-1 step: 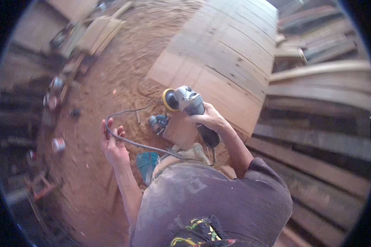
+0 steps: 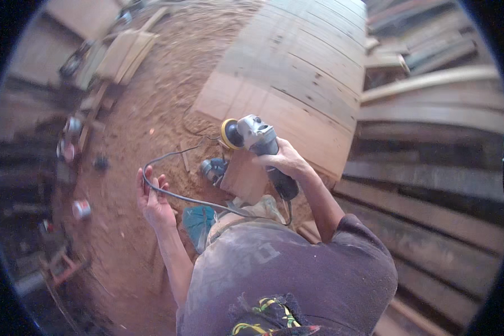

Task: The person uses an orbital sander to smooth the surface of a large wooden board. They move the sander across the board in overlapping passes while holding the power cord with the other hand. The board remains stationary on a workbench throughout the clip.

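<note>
Right hand (image 2: 288, 161) gripped the grinder (image 2: 257, 134) by the panel (image 2: 297, 73); left hand (image 2: 157, 207), fingers half-curled, held cord (image 2: 199, 199), seemingly for slack!

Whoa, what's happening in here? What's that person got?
A person's right hand is holding a power tool with a round, yellow-rimmed pad on its end. The pad faces left, not down at the wooden boards in front. The tool's grey cord loops over to the left hand and crosses its fingers; it's hard to tell whether they grip it. The brown ground shows below.
</note>
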A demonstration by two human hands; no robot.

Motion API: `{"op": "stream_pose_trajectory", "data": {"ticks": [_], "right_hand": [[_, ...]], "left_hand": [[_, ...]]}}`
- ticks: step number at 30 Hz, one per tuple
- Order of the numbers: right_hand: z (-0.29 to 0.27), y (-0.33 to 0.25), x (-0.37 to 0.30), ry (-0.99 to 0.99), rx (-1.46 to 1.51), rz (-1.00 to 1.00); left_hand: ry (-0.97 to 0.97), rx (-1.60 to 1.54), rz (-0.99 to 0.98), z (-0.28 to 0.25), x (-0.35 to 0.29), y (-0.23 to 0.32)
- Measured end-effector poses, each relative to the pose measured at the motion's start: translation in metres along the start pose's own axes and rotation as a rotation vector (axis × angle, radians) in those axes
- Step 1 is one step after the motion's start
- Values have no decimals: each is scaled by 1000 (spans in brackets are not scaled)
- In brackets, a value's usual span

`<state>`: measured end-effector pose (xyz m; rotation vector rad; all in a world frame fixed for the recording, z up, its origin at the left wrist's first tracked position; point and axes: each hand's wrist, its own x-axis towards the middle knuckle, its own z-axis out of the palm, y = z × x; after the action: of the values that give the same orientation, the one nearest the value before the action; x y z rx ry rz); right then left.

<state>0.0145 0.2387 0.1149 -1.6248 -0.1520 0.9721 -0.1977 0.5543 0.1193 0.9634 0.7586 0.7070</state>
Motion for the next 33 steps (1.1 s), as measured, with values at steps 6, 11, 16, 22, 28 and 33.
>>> {"op": "stream_pose_trajectory", "data": {"ticks": [6, 11, 16, 22, 28, 33], "right_hand": [[12, 11, -74, 484, 230, -48], [65, 43, -127, 767, 461, -59], [123, 67, -158, 1040, 691, -170], [138, 92, -176, 1185, 781, -212], [114, 82, -149, 1183, 677, -150], [102, 60, -119, 1068, 460, -90]], "left_hand": [[-181, 322, 110, -31, 76, -27], [-413, 288, 75, -46, 138, -44], [-479, 560, 137, -58, 183, -42], [-586, 906, 648, -75, 223, -38], [-623, 943, 596, -89, 229, -34], [-645, 896, 529, -66, 216, -28]]}}
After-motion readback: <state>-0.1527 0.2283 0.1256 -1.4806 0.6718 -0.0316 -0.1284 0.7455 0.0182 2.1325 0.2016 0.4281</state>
